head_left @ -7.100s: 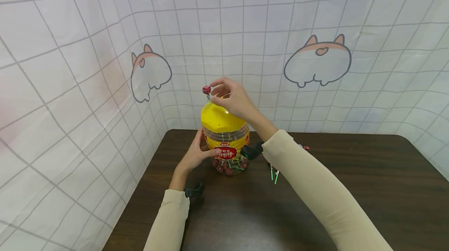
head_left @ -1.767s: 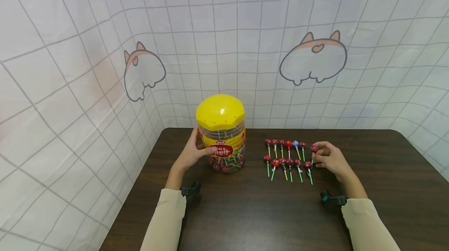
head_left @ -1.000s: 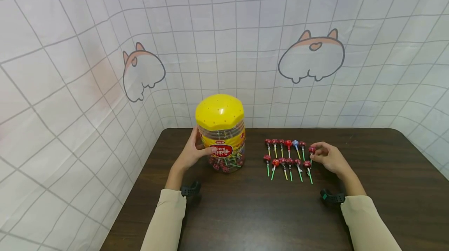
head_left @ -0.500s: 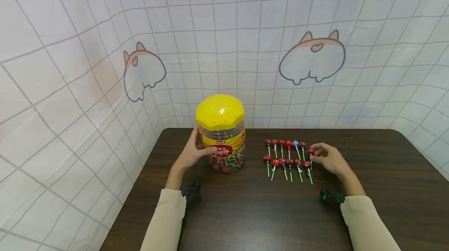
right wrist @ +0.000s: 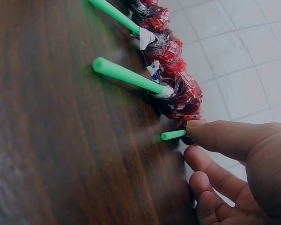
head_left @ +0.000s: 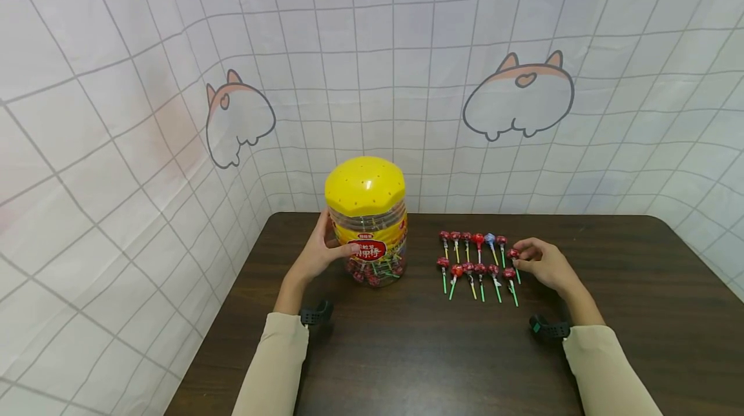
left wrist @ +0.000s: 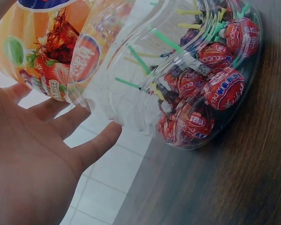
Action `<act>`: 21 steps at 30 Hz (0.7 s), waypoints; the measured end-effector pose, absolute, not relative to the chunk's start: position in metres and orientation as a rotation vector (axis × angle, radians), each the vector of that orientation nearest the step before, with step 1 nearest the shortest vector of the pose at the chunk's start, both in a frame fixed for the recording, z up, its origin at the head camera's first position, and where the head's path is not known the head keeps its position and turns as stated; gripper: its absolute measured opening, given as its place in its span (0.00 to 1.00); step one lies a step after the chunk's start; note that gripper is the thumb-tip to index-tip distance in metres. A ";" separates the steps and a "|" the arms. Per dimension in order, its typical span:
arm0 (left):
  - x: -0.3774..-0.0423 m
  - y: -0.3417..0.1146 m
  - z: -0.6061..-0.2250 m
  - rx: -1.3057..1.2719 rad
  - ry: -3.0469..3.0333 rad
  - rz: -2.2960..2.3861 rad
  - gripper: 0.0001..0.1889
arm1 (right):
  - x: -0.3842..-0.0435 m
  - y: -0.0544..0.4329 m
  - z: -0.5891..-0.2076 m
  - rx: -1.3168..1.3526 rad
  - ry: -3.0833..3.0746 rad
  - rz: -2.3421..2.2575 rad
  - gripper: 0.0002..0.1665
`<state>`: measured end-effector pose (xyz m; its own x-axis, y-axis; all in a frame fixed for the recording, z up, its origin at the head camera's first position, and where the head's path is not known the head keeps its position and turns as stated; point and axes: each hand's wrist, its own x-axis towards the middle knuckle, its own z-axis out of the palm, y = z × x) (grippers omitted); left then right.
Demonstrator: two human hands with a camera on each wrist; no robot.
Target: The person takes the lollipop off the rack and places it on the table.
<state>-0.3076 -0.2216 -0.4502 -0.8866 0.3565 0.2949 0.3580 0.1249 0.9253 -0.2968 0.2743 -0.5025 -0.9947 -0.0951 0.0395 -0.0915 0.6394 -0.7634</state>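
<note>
A clear plastic jar [head_left: 374,267] with a yellow lid [head_left: 365,185] stands upright on the table, with lollipops inside. My left hand [head_left: 316,254] holds its left side, thumb on the front label; in the left wrist view, the fingers [left wrist: 100,143] spread along the plastic wall. To the right, my right hand [head_left: 546,264] pinches a red lollipop [head_left: 513,253] with a green stick at the right end of the back row. The right wrist view shows its green stick [right wrist: 173,135] at the thumb tip, close over the table; the thumb and fingers mostly hide its head.
Two rows of lollipops lie on the dark wooden table [head_left: 407,351], sticks pointing roughly toward me. A blue lollipop [head_left: 491,239] lies in the back row, and a front-row red lollipop [head_left: 509,272] is close to my right fingers. A white grid-patterned curtain [head_left: 372,80] borders the table behind and at left.
Seven seconds ago my right hand was at the lid beside an upright lollipop. Lately it has shifted slightly left with the pinched lollipop, closer to the back row. My left hand keeps its place.
</note>
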 end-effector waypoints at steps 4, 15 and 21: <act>-0.308 -0.221 -0.451 -0.769 -2.358 -1.929 0.50 | -0.295 0.276 -0.502 -0.163 2.833 -1.321 0.22; -0.307 -0.221 -0.452 -0.722 -2.385 -1.920 0.50 | -0.295 0.288 -0.497 -0.153 2.812 -1.332 0.25; -0.307 -0.221 -0.451 -0.712 -2.395 -1.899 0.49 | -0.290 0.294 -0.485 -0.234 2.746 -1.405 0.27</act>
<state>-0.3073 -0.2211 -0.4508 -0.8970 0.3445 0.2771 0.3483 0.1645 0.9228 -0.2903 0.2939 -0.4847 -0.9874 -0.1563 0.0260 -0.1125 0.5763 -0.8095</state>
